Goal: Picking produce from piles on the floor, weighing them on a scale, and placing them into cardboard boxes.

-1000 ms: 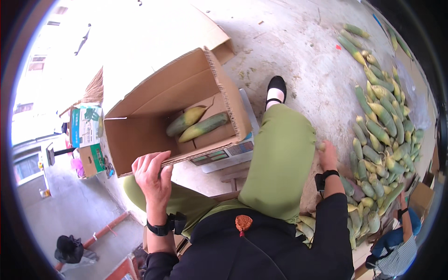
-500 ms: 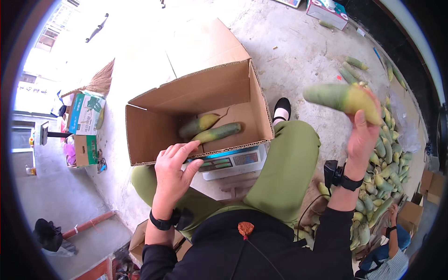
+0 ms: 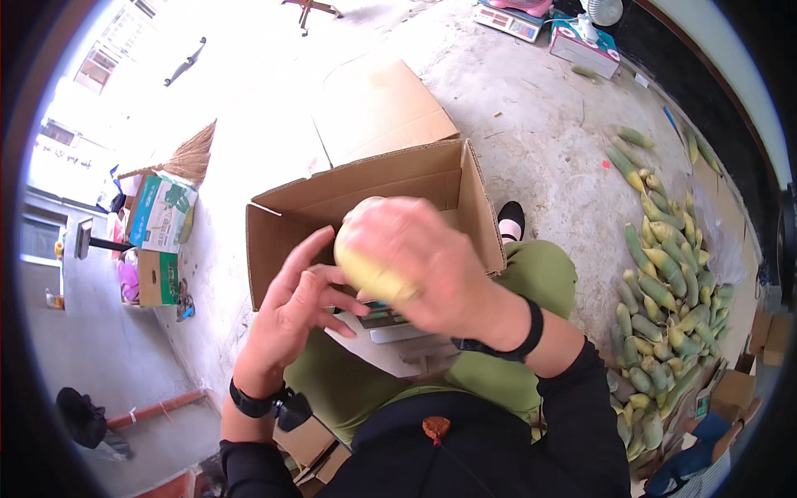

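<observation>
My right hand (image 3: 423,257) grips a green and yellow radish (image 3: 369,270), blurred by motion, above the near side of an open cardboard box (image 3: 274,257). Just left of it is my left hand (image 3: 299,303), its fingers spread, near the box's front edge; whether it touches the radish I cannot tell. The box rests on a white weighing scale (image 3: 398,332) between my knees. My hands and the held radish hide most of the box's inside, including its bottom.
On the right lies a large heap of radishes (image 3: 664,290). Cardboard boxes (image 3: 158,216) and a straw broom (image 3: 187,158) stand on the left. Another scale (image 3: 508,23) and a small fan (image 3: 603,12) are at the far right. Another person's arm (image 3: 735,427) shows lower right.
My right hand has swung left from beside the heap to over the box, carrying the radish. My left hand has come off the box edge and opened its fingers. The view has shifted slightly.
</observation>
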A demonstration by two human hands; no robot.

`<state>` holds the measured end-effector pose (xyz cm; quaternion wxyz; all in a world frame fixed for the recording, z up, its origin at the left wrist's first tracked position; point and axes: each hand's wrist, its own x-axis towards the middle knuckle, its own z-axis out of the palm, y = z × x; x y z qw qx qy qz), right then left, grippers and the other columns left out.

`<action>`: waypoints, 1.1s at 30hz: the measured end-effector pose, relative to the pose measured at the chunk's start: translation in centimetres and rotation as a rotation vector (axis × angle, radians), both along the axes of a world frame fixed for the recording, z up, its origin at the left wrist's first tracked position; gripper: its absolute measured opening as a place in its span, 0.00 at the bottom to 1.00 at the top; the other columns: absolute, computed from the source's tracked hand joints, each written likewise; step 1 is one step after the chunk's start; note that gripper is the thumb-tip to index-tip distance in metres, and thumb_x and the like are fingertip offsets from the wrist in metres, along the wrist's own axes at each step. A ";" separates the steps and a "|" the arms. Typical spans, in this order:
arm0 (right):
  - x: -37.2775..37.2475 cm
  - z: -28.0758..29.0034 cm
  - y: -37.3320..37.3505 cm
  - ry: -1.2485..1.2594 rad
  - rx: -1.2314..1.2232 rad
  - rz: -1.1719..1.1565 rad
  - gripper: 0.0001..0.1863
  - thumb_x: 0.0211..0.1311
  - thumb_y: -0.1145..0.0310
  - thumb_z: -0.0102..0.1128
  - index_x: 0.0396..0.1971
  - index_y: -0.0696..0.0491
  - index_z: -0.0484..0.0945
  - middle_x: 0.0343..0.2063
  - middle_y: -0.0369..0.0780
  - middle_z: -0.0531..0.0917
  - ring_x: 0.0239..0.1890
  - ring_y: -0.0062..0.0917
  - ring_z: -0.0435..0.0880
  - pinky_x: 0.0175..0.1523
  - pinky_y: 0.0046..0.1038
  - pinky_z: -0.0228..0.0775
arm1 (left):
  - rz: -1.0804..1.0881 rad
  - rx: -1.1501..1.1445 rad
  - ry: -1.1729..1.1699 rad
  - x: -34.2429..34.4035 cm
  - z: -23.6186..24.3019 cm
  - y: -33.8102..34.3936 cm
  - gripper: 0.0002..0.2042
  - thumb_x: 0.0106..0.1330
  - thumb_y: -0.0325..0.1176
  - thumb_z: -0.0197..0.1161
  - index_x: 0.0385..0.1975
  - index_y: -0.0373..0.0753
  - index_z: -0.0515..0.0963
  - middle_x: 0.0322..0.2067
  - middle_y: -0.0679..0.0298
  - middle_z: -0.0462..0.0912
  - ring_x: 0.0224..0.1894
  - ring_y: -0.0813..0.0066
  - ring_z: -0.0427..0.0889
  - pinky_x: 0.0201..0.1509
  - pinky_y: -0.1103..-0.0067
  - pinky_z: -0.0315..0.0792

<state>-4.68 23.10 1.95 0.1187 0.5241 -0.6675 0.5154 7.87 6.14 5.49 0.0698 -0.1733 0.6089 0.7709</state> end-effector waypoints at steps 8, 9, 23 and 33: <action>2.7 -1.9 -1.4 0.335 0.025 0.022 0.14 0.50 0.63 0.58 0.39 0.44 0.78 0.46 0.32 0.75 0.52 0.32 0.74 0.47 0.38 0.75 | -0.034 0.723 -0.231 -1.4 -2.8 -1.8 0.25 0.73 0.46 0.43 0.62 0.35 0.58 0.54 0.56 0.70 0.53 0.70 0.75 0.54 0.75 0.74; 2.4 -2.1 -1.4 0.313 0.003 0.037 0.16 0.46 0.62 0.62 0.39 0.46 0.78 0.45 0.34 0.75 0.50 0.30 0.75 0.46 0.34 0.75 | 0.010 0.546 -0.227 -1.9 -2.6 -1.7 0.24 0.73 0.43 0.44 0.63 0.35 0.58 0.54 0.56 0.70 0.53 0.70 0.74 0.55 0.75 0.73; 2.0 -5.6 0.9 0.082 0.537 0.152 0.10 0.49 0.61 0.63 0.26 0.50 0.74 0.23 0.34 0.74 0.31 0.24 0.77 0.35 0.26 0.68 | -1.024 -0.985 -0.427 -15.5 -10.3 -3.6 0.33 0.61 0.42 0.61 0.65 0.40 0.57 0.55 0.49 0.72 0.58 0.62 0.70 0.62 0.73 0.64; 2.0 -5.8 0.9 0.036 0.489 0.113 0.03 0.50 0.69 0.55 0.22 0.52 0.74 0.21 0.35 0.75 0.29 0.26 0.77 0.32 0.26 0.68 | -1.054 -1.097 -0.240 -16.9 -25.3 -2.7 0.38 0.56 0.38 0.64 0.67 0.46 0.53 0.61 0.45 0.65 0.63 0.48 0.64 0.67 0.64 0.58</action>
